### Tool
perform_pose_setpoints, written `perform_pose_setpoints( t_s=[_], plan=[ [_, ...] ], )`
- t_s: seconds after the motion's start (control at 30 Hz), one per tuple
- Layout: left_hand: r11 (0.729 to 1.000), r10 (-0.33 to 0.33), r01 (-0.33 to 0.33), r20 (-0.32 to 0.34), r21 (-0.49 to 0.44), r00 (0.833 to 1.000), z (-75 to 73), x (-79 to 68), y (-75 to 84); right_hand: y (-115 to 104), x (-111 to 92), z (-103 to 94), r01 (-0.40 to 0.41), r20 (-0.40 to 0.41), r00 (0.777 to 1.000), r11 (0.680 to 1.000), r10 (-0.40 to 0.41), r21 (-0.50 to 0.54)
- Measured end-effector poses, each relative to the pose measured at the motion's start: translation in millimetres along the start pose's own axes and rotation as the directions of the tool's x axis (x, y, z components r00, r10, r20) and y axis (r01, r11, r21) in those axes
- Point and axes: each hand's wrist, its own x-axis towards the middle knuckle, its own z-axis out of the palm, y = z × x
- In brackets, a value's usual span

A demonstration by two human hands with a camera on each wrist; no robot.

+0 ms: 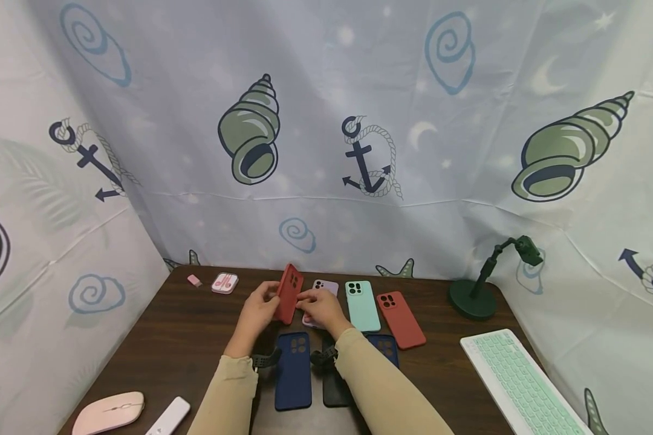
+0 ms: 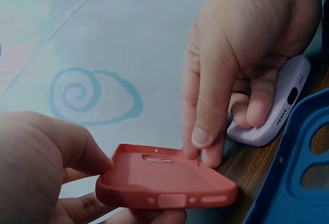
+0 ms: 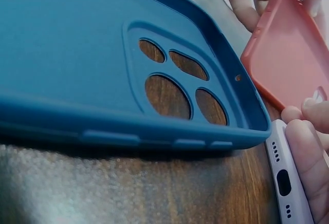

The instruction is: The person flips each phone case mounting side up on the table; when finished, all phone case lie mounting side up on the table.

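Raised above the far part of the desk is a red phone case (image 1: 290, 293), its hollow inside showing in the left wrist view. My left hand (image 1: 257, 311) grips it by its side, thumb on the rim. The right hand (image 1: 323, 309) pinches the opposite edge near the camera cutout between thumb and finger. Beneath that hand lies a lilac phone case (image 2: 294, 80), partly covered by the curled fingers. Closer to me are a blue phone case (image 1: 293, 377), large in the right wrist view, and a black one (image 1: 334, 389) partly hidden by my right wrist.
A mint case (image 1: 363, 307), another red case (image 1: 401, 320) and a dark blue case (image 1: 387, 345) lie to the right. A green lamp (image 1: 474, 299) and a keyboard (image 1: 528, 380) stand farther right. At left are a mouse (image 1: 109, 412), a white remote-like object (image 1: 168, 417) and an earbuds case (image 1: 225, 283).
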Motion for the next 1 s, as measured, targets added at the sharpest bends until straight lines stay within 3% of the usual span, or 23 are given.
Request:
perform_pose_setpoints(
  t_s=[0.2,0.43,0.5,0.6,0.67,0.87,1.0],
  plan=[
    [1.000,-0.024,0.024,-0.014,0.001,1.000,-5.3,3.0,-8.8,1.1,1.5,1.9,0.008,0.004,1.000,1.000,-0.008,-0.020],
    [0.988,-0.045,0.048,-0.024,0.149,0.999,-13.3,3.4,-12.6,-3.2,0.6,2.7,0.010,0.014,1.000,1.000,-0.010,-0.026],
    [0.966,-0.029,0.035,-0.030,0.257,0.999,-14.1,3.8,-15.8,-3.6,0.5,3.2,0.015,0.013,1.000,0.999,-0.015,-0.038],
    [0.908,-0.020,0.035,-0.039,0.417,0.999,-14.5,4.3,-22.3,-4.3,-0.4,3.9,0.027,0.015,1.000,0.998,-0.026,-0.052],
    [0.880,-0.018,0.038,-0.045,0.474,0.999,-14.0,4.1,-25.3,-4.9,-1.5,3.8,0.034,0.017,0.999,0.997,-0.033,-0.064],
    [0.892,-0.034,0.049,-0.042,0.450,0.999,-9.9,3.4,-26.5,-3.2,-4.0,1.6,0.039,0.003,0.999,0.996,-0.039,-0.075],
    [0.891,-0.028,0.053,-0.060,0.452,0.998,-7.5,2.3,-25.4,-2.0,-2.8,-2.6,0.017,0.040,0.999,0.999,-0.019,0.037]
  ],
)
